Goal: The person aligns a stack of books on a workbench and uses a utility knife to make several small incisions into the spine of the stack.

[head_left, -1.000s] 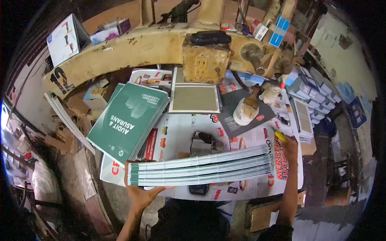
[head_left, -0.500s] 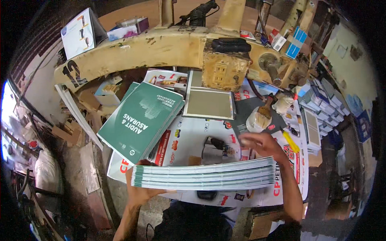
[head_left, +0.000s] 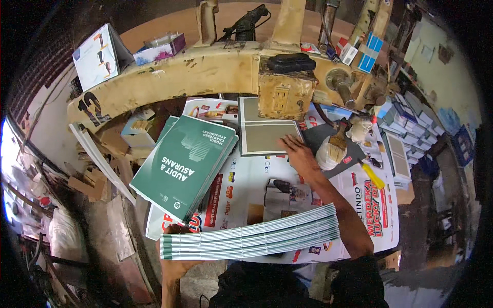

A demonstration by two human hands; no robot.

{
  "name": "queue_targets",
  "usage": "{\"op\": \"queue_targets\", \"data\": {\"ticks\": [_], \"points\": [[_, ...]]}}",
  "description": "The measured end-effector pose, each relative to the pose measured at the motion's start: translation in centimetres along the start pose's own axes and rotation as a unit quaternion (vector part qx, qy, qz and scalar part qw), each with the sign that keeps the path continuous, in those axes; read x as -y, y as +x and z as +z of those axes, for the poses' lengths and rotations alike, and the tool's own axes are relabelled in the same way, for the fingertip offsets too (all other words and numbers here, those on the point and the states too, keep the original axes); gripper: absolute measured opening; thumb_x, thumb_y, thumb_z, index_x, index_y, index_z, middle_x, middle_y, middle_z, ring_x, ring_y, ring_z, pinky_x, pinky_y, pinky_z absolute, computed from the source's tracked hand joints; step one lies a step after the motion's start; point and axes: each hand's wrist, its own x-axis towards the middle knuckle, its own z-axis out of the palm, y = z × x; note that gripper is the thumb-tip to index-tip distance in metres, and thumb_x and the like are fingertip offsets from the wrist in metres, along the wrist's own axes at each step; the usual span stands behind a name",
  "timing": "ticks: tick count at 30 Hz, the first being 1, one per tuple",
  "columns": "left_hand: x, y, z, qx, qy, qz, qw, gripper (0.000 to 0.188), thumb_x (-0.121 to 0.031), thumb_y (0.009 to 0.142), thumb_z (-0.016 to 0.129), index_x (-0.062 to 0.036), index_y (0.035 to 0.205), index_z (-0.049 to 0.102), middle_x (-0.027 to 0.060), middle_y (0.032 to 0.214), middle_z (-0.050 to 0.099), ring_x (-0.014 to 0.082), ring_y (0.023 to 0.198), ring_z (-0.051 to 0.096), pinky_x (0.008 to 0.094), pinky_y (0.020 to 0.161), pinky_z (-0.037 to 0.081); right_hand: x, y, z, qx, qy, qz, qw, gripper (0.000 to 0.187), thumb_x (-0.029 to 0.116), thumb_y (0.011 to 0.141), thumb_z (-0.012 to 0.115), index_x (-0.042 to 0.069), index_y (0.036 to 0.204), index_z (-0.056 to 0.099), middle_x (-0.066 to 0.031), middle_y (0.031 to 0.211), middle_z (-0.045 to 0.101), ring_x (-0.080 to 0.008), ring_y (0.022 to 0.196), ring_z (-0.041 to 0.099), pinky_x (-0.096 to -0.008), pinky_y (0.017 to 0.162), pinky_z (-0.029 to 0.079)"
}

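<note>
A thick sewn book block [head_left: 249, 237] lies across the near side with its stitched spine up; my left hand [head_left: 176, 268] is closed around its left end. My right hand [head_left: 297, 152] stretches forward over the block, palm down. Its spread fingers rest on the right part of an open book cover [head_left: 267, 137], which shows grey boards with a white border. To the left of that cover is a pile of green printed covers [head_left: 185, 159], set at a slant.
Printed poster sheets [head_left: 241, 190] cover the work surface. A brush [head_left: 337, 139] stands in a white pot [head_left: 328, 156] beside a yellow-handled tool [head_left: 373, 176]. A cream metal machine frame [head_left: 205, 69] spans the back. Several stacked books [head_left: 411, 126] are at the right.
My right hand has moved forward and left, from above the book block onto the open cover. The block, still in my left hand, has lowered and its right end has swung left.
</note>
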Motion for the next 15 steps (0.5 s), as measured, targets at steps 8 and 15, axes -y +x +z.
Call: {"op": "queue_targets", "data": {"ticks": [8, 15], "points": [[3.5, 0.5, -0.8, 0.077, 0.174, 0.188, 0.963, 0.115, -0.026, 0.053, 0.099, 0.0088, 0.139, 0.032, 0.0173, 0.117, 0.064, 0.0246, 0.106, 0.064, 0.0397, 0.093, 0.052, 5.0, -7.9, -17.2, -0.055, 0.252, 0.146, 0.955, 0.040, 0.007, 0.089, 0.064, 0.011, 0.129, 0.062, -0.0149, 0.118, 0.069, -0.0288, 0.095, 0.071, -0.0390, 0.084, 0.056], [6.0, 1.2, -0.3, 0.027, 0.115, 0.077, 0.990, 0.088, -0.044, 0.051, 0.095, -0.0011, 0.121, 0.061, 0.0123, 0.114, 0.064, 0.0283, 0.110, 0.059, 0.0434, 0.102, 0.045, 7.7, -23.1, -27.6, -0.445, 0.225, 0.393, 0.772, 0.031, 0.018, 0.090, 0.072, -0.001, 0.114, 0.066, -0.0057, 0.102, 0.069, -0.0122, 0.090, 0.061, -0.0275, 0.084, 0.047]]}}
